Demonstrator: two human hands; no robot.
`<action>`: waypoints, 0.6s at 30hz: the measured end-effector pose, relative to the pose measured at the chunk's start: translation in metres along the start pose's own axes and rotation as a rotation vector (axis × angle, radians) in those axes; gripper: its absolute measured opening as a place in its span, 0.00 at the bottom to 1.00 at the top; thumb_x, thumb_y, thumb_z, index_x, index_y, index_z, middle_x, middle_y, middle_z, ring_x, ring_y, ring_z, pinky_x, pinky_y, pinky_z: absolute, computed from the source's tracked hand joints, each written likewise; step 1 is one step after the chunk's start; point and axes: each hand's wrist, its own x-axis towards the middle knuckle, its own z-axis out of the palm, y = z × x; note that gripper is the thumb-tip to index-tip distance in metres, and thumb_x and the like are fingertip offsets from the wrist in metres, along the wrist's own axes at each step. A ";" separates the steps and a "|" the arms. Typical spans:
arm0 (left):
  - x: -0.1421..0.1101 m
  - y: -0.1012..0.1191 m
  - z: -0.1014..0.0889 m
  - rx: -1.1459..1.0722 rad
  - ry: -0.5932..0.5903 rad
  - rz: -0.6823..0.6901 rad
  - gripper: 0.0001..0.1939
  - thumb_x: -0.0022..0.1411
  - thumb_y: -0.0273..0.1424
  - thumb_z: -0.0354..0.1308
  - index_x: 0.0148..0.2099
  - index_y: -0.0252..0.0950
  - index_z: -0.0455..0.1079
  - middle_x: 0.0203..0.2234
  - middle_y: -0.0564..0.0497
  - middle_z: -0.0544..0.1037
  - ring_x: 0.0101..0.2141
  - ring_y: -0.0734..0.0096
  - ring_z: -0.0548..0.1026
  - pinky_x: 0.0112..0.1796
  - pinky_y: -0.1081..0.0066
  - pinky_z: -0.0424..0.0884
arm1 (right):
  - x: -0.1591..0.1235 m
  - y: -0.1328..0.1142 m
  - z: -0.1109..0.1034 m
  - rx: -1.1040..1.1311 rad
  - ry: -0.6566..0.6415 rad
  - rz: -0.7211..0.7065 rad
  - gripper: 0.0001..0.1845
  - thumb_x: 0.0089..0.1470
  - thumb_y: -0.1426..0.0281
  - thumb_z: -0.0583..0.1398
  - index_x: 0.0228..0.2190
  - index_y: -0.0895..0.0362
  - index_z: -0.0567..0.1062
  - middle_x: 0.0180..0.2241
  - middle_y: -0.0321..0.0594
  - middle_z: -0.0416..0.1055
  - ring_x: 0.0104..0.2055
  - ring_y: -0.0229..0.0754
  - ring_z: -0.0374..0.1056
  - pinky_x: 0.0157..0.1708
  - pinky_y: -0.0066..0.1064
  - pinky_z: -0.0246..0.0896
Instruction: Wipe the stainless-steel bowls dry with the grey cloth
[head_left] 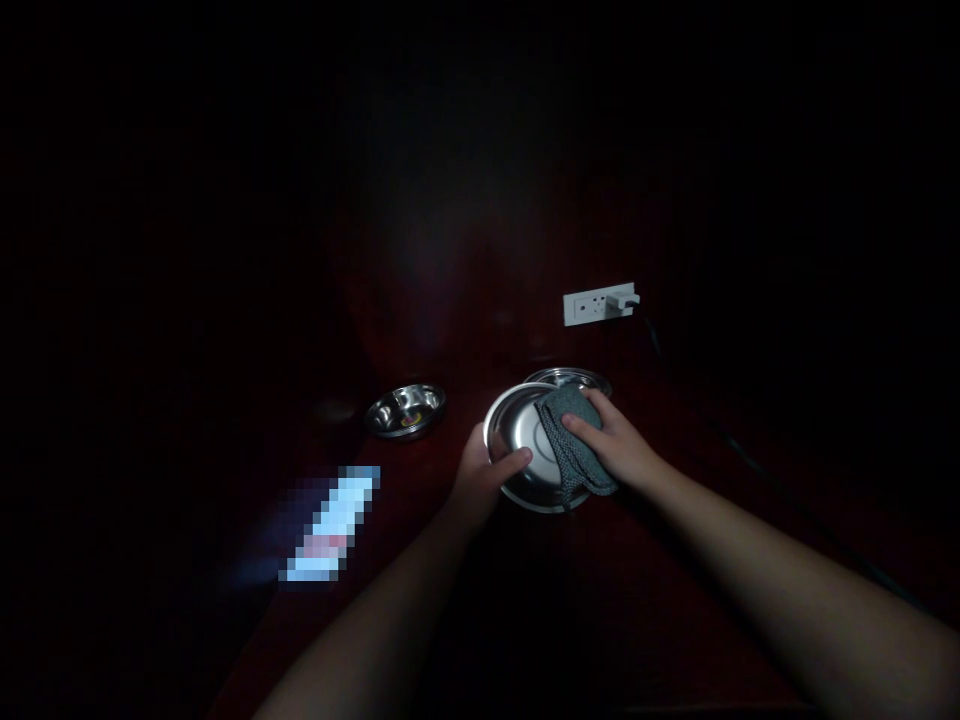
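Observation:
A shiny metal bowl [517, 425] is tilted up in front of me, its inside facing me. My left hand [486, 475] grips its left rim, with the thumb laid over the inside and the fingers hidden behind. A folded grey-green cloth [574, 430] is in my right hand [607, 432], pressed against the bowl's right side and covering part of the rim. Just behind this bowl, another metal dish [574, 376] shows only its far rim. Off to the left, a shallow metal bowl [405, 410] with a yellow sticker inside rests on the dark red surface.
A bright pixelated rectangle [330, 525] lies on the left of the dark red table [420, 490]. At the back right, a white socket plate [585, 306] has a plug [622, 299] in it, with a dark cable [750, 460] running down rightward. The surroundings are very dark.

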 end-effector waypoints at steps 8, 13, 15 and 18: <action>0.004 0.002 -0.002 -0.031 0.029 0.036 0.26 0.48 0.32 0.64 0.50 0.34 0.64 0.43 0.44 0.75 0.44 0.57 0.73 0.44 0.62 0.67 | -0.002 0.003 0.001 -0.031 -0.141 -0.086 0.32 0.50 0.55 0.59 0.53 0.55 0.60 0.48 0.45 0.67 0.49 0.48 0.65 0.50 0.43 0.60; 0.004 0.002 -0.001 -0.103 0.005 0.022 0.26 0.48 0.31 0.64 0.51 0.34 0.64 0.46 0.44 0.74 0.48 0.54 0.71 0.46 0.60 0.67 | -0.002 0.003 0.000 -0.064 -0.106 -0.100 0.31 0.50 0.56 0.59 0.52 0.55 0.62 0.50 0.46 0.66 0.51 0.49 0.64 0.51 0.44 0.58; 0.003 0.002 0.000 -0.115 0.000 0.021 0.26 0.49 0.31 0.64 0.51 0.34 0.64 0.46 0.44 0.75 0.48 0.54 0.71 0.46 0.60 0.66 | -0.003 0.001 0.001 -0.065 -0.092 -0.102 0.30 0.50 0.56 0.60 0.51 0.55 0.63 0.49 0.45 0.67 0.49 0.49 0.65 0.51 0.44 0.59; 0.002 0.004 0.002 -0.130 -0.023 0.009 0.26 0.48 0.30 0.64 0.51 0.34 0.65 0.45 0.44 0.75 0.47 0.55 0.72 0.47 0.59 0.66 | -0.003 -0.001 0.002 -0.050 -0.064 -0.102 0.28 0.49 0.56 0.60 0.49 0.55 0.65 0.45 0.44 0.69 0.46 0.48 0.67 0.49 0.43 0.60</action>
